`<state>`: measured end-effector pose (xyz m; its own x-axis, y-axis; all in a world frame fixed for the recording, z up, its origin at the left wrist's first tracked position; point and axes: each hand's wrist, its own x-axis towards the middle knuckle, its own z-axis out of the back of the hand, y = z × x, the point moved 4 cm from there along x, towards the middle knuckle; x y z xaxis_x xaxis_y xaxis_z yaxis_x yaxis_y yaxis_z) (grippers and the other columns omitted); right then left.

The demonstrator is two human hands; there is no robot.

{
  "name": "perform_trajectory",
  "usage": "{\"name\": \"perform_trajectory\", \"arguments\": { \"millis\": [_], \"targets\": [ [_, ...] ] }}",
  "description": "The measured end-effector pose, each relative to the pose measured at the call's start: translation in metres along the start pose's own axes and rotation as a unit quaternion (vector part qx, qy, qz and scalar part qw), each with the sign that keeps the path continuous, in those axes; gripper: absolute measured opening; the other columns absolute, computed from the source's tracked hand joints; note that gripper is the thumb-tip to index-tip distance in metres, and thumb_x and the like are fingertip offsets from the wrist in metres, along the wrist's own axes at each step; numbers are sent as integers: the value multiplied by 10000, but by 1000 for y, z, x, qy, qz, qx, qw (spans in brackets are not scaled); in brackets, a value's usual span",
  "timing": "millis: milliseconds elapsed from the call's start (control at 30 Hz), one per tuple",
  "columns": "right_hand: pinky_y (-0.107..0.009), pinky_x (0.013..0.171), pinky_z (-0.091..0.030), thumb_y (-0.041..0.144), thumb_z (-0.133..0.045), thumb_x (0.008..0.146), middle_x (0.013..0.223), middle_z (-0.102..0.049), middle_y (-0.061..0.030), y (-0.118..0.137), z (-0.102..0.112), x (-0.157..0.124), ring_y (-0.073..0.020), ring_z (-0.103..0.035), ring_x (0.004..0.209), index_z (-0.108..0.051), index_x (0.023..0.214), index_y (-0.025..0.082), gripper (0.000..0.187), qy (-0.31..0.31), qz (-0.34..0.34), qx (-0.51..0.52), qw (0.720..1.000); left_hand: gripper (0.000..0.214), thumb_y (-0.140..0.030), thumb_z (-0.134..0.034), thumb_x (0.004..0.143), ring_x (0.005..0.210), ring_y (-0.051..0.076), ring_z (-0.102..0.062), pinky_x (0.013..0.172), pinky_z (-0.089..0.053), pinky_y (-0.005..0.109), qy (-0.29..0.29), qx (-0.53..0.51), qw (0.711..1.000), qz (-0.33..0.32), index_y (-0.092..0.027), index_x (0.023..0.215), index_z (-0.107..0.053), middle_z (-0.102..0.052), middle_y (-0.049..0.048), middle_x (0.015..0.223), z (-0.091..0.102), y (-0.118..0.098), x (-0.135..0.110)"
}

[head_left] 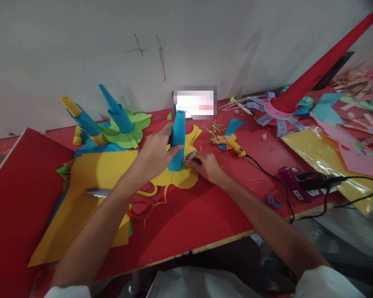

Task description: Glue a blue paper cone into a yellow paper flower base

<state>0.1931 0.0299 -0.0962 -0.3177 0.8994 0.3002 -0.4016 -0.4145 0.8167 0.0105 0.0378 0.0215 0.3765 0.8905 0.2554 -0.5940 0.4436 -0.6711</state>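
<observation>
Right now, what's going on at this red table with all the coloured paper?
A person is working on paper craft with both hands. The left hand grips a blue paper tube, which stands upright on a yellow flower-shaped cutout. The right hand is at the tube's base, fingers against it. A yellow glue gun lies just to the right on the red table. Scissors lie by the left forearm.

Bare red tabletop point(205, 215) in front lies open; glue gun point(230, 142) blocks right.

Scuffed white wall point(81, 49) behind a red table point(205, 215).
</observation>
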Motion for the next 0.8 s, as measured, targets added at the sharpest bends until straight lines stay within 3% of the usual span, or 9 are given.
{"name": "perform_trajectory", "arguments": {
  "millis": [267, 367, 500, 667, 800],
  "targets": [
    [-324, 699, -520, 418, -641, 995, 871, -816, -72, -5, -3, 3, -220, -724, 730, -762, 858, 225, 265, -26, -32, -8, 999, 180, -291, -699, 896, 799, 206, -669, 766, -547, 367, 7, 11, 1000, 13, -223, 1026, -594, -706, 32, 905, 0, -2, 0],
    [-316, 630, -491, 476, -657, 985, 749, -778, -58, -6, 1, 3, -196, -662, 613, -776, 856, 220, 310, -55, -39, -30, 997, 198, -333, -730, 896, 825, 213, -683, 768, -563, 367, -8, 24, 999, 21, -224, 979, -587, -699, 29, 897, -4, -3, 0],
    [-341, 706, -546, 570, -623, 998, 845, -802, -69, -10, 13, 1, -225, -728, 726, -766, 881, 225, 391, -121, -49, 1, 991, 246, -371, -770, 883, 819, 215, -691, 780, -588, 381, -40, 42, 998, 37, -216, 931, -584, -700, 26, 896, -2, -4, 0],
    [-346, 734, -565, 584, -613, 998, 825, -750, -47, -16, 29, -4, -213, -713, 745, -679, 950, 235, 359, -217, -54, 63, 973, 357, -379, -790, 868, 942, 217, -735, 873, -637, 373, -60, -89, 994, 1, -220, 1121, -596, -742, 37, 1029, 13, -13, -1],
    [-337, 659, -518, 564, -626, 982, 794, -700, -34, -14, 33, -5, -189, -642, 664, -625, 948, 240, 326, -234, -59, 33, 970, 361, -356, -753, 895, 1021, 231, -735, 915, -630, 385, 1, -137, 990, -11, -235, 1183, -572, -740, 57, 1093, 8, -10, 0]
  ]
}}
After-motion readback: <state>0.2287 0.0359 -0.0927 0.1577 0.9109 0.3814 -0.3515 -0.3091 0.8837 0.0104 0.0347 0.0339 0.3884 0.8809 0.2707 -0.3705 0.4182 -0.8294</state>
